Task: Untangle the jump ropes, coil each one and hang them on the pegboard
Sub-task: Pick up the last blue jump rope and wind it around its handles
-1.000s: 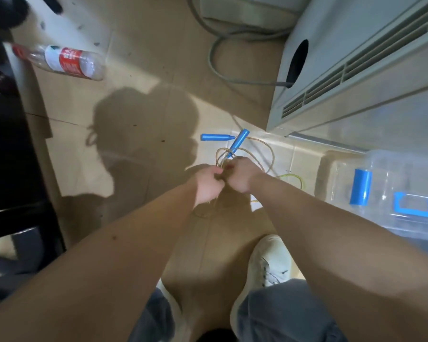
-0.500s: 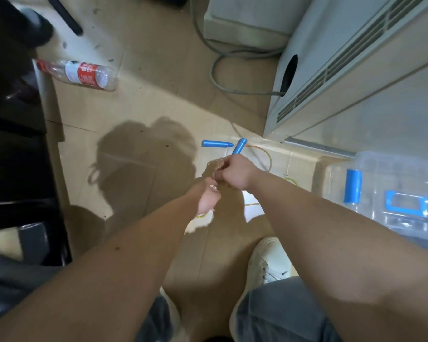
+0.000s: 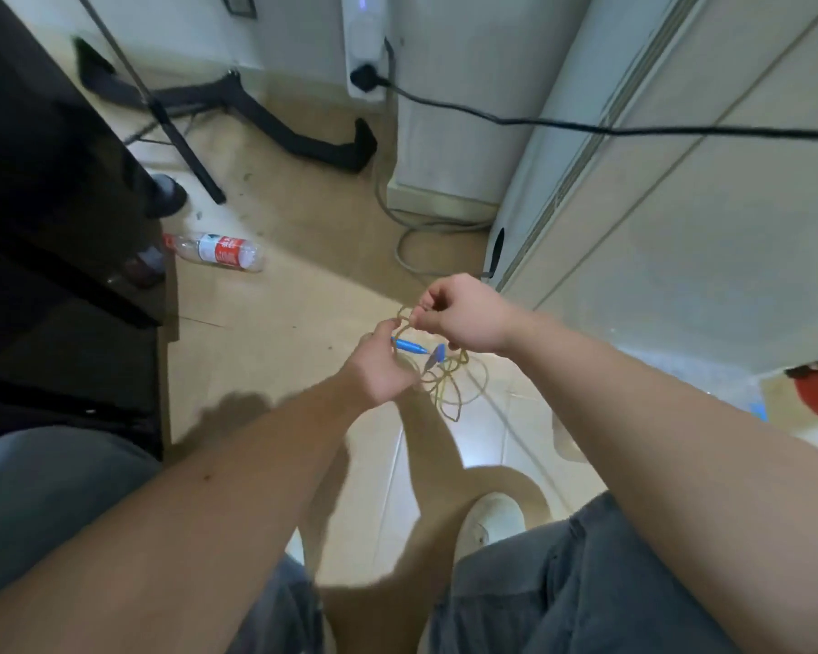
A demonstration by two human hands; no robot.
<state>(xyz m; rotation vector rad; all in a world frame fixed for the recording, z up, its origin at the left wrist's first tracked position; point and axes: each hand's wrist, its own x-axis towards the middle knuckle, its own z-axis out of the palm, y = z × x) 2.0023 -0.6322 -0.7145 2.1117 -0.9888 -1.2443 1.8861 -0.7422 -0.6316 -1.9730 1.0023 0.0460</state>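
A tangle of thin yellowish jump rope (image 3: pixel 449 384) with two blue handles (image 3: pixel 409 346) hangs in the air between my hands, above the tiled floor. My right hand (image 3: pixel 464 316) pinches the top loops of the rope. My left hand (image 3: pixel 381 365) sits just below and to the left, fingers curled on the rope beside one blue handle. Loose loops dangle under both hands. No pegboard is in view.
A plastic bottle (image 3: pixel 223 251) with a red label lies on the floor to the left. Dark furniture (image 3: pixel 53 228) fills the left side. A white appliance (image 3: pixel 681 181) stands on the right, with a black cable (image 3: pixel 586 127) and a grey cord (image 3: pixel 412 224) nearby. My white shoe (image 3: pixel 489 519) is below.
Both hands have lifted the rope tangle off the floor, handles now hanging with it. The view has tilted up, showing more of the room; the clear box has left the frame.
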